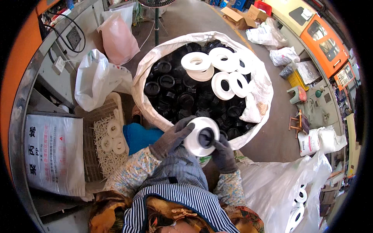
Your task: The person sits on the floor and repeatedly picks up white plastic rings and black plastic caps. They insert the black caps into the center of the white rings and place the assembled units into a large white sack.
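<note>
In front of my body, a thick white plastic ring (191, 143) with a wide flange is held up and tilted. My left hand (171, 138), in a dark grey glove, grips its left edge. My right hand (224, 156), gloved alike, pinches the right edge, a fingertip reaching the middle. A black round cap (205, 137) shows in the ring's hole; how firmly it sits there I cannot tell. Just beyond stands a big white woven sack (140, 79) full of black caps (185, 101). Several loose white rings (222, 90) lie on top of them.
Left of me, a tan plastic crate (121, 106) contains thin white sticks and several rings. Nearby are a white bag (91, 83) and a pink bag (118, 39). At lower right, a clear plastic bag (268, 178) holds more white rings. A small stool (297, 124) stands farther right.
</note>
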Demonstrator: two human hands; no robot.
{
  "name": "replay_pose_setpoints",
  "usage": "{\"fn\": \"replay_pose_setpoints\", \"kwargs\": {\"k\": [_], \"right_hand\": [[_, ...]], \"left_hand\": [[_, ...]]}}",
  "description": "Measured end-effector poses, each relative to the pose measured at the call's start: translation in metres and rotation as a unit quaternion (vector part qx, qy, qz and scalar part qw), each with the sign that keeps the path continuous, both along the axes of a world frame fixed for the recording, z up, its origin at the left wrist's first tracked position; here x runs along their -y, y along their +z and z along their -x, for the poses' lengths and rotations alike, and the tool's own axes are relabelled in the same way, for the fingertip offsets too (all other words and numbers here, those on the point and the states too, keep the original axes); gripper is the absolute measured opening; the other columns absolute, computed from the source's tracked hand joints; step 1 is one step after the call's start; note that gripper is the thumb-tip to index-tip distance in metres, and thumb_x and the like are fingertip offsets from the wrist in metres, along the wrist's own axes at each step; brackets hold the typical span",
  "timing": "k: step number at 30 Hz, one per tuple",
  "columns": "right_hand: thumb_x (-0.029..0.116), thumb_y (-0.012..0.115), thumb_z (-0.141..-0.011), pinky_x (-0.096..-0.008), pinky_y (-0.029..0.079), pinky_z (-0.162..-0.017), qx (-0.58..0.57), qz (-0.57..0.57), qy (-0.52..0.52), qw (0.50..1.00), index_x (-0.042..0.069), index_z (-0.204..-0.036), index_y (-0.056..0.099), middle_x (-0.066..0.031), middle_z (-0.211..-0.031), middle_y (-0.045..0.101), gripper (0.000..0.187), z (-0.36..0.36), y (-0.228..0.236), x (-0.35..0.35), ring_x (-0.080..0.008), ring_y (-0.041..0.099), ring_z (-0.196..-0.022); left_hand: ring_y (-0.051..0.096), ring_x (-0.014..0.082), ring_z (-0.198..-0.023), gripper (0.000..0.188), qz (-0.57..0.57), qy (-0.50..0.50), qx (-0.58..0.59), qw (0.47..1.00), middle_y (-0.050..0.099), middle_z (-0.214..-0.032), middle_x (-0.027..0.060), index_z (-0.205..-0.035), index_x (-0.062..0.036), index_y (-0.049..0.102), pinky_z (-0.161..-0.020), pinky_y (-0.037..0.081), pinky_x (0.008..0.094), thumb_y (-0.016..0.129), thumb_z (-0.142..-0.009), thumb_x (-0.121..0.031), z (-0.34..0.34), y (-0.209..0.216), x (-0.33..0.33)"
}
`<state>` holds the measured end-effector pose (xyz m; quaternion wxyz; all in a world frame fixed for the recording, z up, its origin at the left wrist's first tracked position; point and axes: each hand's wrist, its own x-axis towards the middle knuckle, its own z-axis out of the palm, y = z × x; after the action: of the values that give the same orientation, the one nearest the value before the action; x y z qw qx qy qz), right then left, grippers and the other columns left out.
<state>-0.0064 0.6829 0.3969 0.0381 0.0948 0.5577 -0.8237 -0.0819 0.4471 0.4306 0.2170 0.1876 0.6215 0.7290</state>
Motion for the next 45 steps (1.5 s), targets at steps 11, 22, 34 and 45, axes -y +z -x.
{"fn": "replay_pose_setpoints", "kwargs": {"k": [11, 22, 34, 45], "right_hand": [[0.02, 0.066, -0.095, -0.0394, 0.055, -0.079, -0.02, -0.261, 0.021, 0.965, 0.009, -0.128, 0.063, -0.0102, -0.122, 0.065, 0.035, 0.038, 0.049, -0.032, -0.0246, 0.065, -0.095], [0.019, 0.073, -0.074, -0.0486, 0.051, -0.085, -0.189, -0.798, 0.085, 0.566, 0.026, -0.135, 0.059, -0.0139, -0.112, 0.057, 0.063, 0.116, 0.004, 0.014, -0.0353, 0.058, -0.102], [0.013, 0.086, -0.074, -0.0434, 0.041, -0.112, -0.346, -0.328, -0.041, 0.878, 0.002, -0.137, 0.044, -0.023, -0.146, 0.047, 0.076, 0.066, 0.012, 0.085, -0.0346, 0.048, -0.135], [0.027, 0.083, -0.073, -0.0506, 0.049, -0.099, -0.321, -0.653, 0.108, 0.677, 0.013, -0.146, 0.05, -0.0233, -0.141, 0.05, 0.081, 0.031, 0.09, 0.074, -0.0439, 0.053, -0.125]], "left_hand": [[0.051, 0.0379, -0.128, 0.064, 0.347, 0.243, -0.521, 0.741, 0.056, -0.135, 0.0191, -0.146, -0.0131, 0.045, -0.111, 0.039, 0.0491, 0.07, -0.089, -0.027, 0.213, 0.007, -0.044], [0.058, 0.0214, -0.123, 0.047, -0.228, 0.278, -0.09, 0.929, 0.061, -0.131, 0.0152, -0.139, 0.0032, 0.05, -0.106, 0.046, 0.0356, 0.056, -0.104, -0.028, 0.157, 0.005, 0.005], [0.054, 0.0322, -0.129, 0.062, -0.448, 0.027, 0.364, 0.816, 0.053, -0.142, 0.0182, -0.145, -0.0045, 0.041, -0.112, 0.044, 0.05, 0.054, -0.101, -0.046, 0.005, -0.028, 0.017], [0.058, 0.0328, -0.124, 0.057, -0.059, 0.216, -0.177, 0.959, 0.053, -0.139, 0.0213, -0.146, -0.0082, 0.042, -0.102, 0.052, 0.0442, 0.066, -0.096, -0.023, -0.025, -0.026, 0.028]]}}
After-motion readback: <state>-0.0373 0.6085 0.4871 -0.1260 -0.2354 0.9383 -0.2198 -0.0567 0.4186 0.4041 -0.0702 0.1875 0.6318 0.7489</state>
